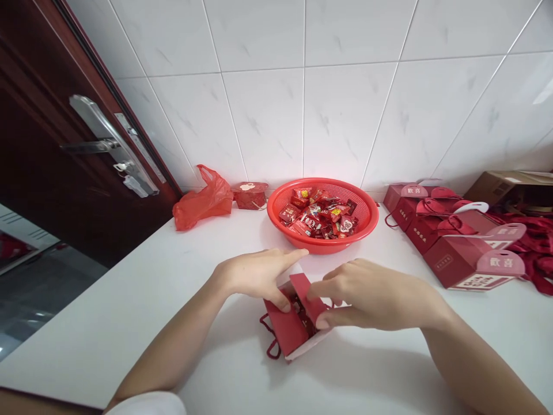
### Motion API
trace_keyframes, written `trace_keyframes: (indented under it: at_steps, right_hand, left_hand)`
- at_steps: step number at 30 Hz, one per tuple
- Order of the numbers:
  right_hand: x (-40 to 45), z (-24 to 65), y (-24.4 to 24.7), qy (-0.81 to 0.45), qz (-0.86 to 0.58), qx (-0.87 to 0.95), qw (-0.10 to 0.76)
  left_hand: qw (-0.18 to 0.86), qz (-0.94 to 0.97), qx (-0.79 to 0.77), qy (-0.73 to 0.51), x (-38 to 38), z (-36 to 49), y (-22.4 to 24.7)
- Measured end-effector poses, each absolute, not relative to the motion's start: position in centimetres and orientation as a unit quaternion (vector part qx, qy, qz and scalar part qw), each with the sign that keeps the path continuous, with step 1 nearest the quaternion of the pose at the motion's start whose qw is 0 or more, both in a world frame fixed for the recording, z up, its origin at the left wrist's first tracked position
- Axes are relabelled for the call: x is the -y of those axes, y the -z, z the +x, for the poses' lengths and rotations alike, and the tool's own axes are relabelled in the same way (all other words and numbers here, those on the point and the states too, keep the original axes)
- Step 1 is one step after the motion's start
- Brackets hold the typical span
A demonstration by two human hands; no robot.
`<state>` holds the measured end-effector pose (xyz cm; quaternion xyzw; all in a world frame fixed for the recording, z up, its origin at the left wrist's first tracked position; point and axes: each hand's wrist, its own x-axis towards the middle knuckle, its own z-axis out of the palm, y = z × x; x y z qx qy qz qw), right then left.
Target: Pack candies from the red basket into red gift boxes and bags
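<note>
Rightward of hands (367,291): “歡喜” boxes (449,262)

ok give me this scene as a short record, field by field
surface: white table
between the hands: open red box, its contents only partly visible
left hand: at the box, thumb over the opening
right hand: touching the box's right side
beyond the box: red basket holding wrapped sweets
left of basket: red plastic bag, another red box
right of basket: group of red boxes
</note>
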<state>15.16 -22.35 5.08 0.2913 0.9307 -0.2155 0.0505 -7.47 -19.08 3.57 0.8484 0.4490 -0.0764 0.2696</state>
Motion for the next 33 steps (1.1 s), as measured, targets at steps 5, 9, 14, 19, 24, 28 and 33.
trace_keyframes:
  at_steps: [5, 9, 14, 19, 24, 28, 33]
  right_hand:
    - [22.2, 14.1, -3.9, 0.253, 0.258, -0.927, 0.104]
    - [21.6, 14.4, -3.4, 0.269, 0.250, -0.922, 0.124]
    - [21.2, 15.8, -4.2, 0.238, 0.320, -0.908, 0.127]
    - [20.4, 16.9, -4.8, 0.209, 0.404, -0.883, 0.113]
    - [19.8, 16.7, -4.4, 0.123, 0.477, -0.860, 0.129]
    - [19.7, 16.9, -4.7, 0.112, 0.502, -0.846, 0.141]
    - [19.0, 19.1, -5.1, 0.214, 0.472, -0.850, 0.099]
  left_hand:
    - [0.265, 0.834, -0.469, 0.119, 19.2, -7.5, -4.1]
    - [0.240, 0.860, -0.446, 0.070, 19.2, -7.0, -3.8]
    - [0.210, 0.900, -0.362, -0.122, 18.9, -5.6, -2.1]
    - [0.274, 0.894, -0.300, -0.190, 18.5, -5.0, -1.2]
    - [0.245, 0.910, -0.300, -0.149, 19.4, -4.6, -1.2]
    - [0.249, 0.892, -0.363, -0.102, 20.6, -3.8, -0.8]
    - [0.307, 0.859, -0.407, -0.054, 20.9, -3.8, -1.0]
